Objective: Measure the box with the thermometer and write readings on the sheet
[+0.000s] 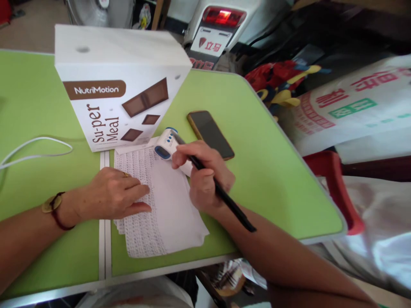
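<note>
My right hand [208, 175] is closed around a long black pen [229, 199], its tip end pointing up and left over a white and blue thermometer gun [167, 143]. The thermometer lies at the top of a stack of paper sheets [175, 205], partly hidden behind my right hand. Handwritten rows cover the left part of the top sheet; its right part is blank. Resting on the written part, my left hand [112, 194] lies with fingers loosely stretched and thumb apart, holding nothing. A bracelet is on the left wrist.
On the green folding table [272, 184] stands a white NutriMotion box [128, 85] behind the papers. A dark phone [210, 132] lies right of the thermometer. A white cable [35, 141] loops at the left. Beyond the right edge are a red stool [342, 192] and a printed sack [353, 102].
</note>
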`<move>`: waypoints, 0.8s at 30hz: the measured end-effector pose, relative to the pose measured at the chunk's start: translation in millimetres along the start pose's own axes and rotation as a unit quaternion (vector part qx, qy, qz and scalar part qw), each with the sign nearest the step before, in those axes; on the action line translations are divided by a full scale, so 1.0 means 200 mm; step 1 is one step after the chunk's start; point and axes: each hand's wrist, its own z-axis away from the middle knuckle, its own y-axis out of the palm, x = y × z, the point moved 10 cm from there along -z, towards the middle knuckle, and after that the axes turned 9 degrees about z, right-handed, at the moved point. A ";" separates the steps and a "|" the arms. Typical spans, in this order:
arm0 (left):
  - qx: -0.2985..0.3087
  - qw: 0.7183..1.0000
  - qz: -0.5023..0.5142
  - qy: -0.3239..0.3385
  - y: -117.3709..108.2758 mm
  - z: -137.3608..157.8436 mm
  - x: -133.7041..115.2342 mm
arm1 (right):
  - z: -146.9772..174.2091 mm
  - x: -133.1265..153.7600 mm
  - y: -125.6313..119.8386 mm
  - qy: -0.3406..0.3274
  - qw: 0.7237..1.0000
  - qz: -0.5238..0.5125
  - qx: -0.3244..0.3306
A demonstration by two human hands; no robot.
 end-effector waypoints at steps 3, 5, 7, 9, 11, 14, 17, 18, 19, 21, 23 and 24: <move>-0.015 1.000 -0.005 -0.020 -0.01 0.01 0.02 | 0.00 0.04 -0.06 -0.026 0.992 -0.104 -0.068; -0.024 0.999 -0.006 -0.029 -0.03 0.01 0.03 | -0.01 0.02 -0.03 -0.002 0.995 -0.085 -0.050; -0.029 0.999 -0.006 -0.033 -0.03 0.01 0.04 | -0.01 -0.01 -0.02 0.028 0.997 -0.056 -0.046; -0.030 0.999 -0.009 -0.035 -0.03 0.01 0.04 | -0.01 -0.03 -0.03 0.041 0.997 -0.044 -0.052; -0.034 0.999 -0.014 -0.037 -0.04 0.01 0.04 | -0.02 -0.02 -0.06 0.042 0.997 -0.016 -0.063; -0.046 0.998 -0.026 -0.041 -0.05 0.00 0.04 | -0.05 -0.01 -0.11 0.043 0.992 0.092 -0.073; -0.056 0.995 -0.049 -0.063 -0.07 0.00 0.08 | -0.09 -0.07 -0.11 0.071 0.984 0.162 -0.024; -0.057 0.994 -0.051 -0.071 -0.07 0.00 0.10 | -0.10 -0.11 -0.10 0.087 0.980 0.176 0.003; -0.057 0.994 -0.048 -0.077 -0.07 0.00 0.12 | -0.10 -0.15 -0.08 0.103 0.976 0.191 0.030; -0.047 0.996 -0.026 -0.076 -0.05 0.01 0.14 | -0.10 -0.21 -0.06 0.127 0.965 0.215 0.076; -0.015 0.997 -0.011 -0.071 -0.01 0.02 0.14 | -0.09 -0.26 -0.03 0.142 0.955 0.231 0.118; 0.008 0.997 -0.014 -0.074 0.02 0.02 0.15 | -0.09 -0.27 -0.01 0.147 0.951 0.237 0.137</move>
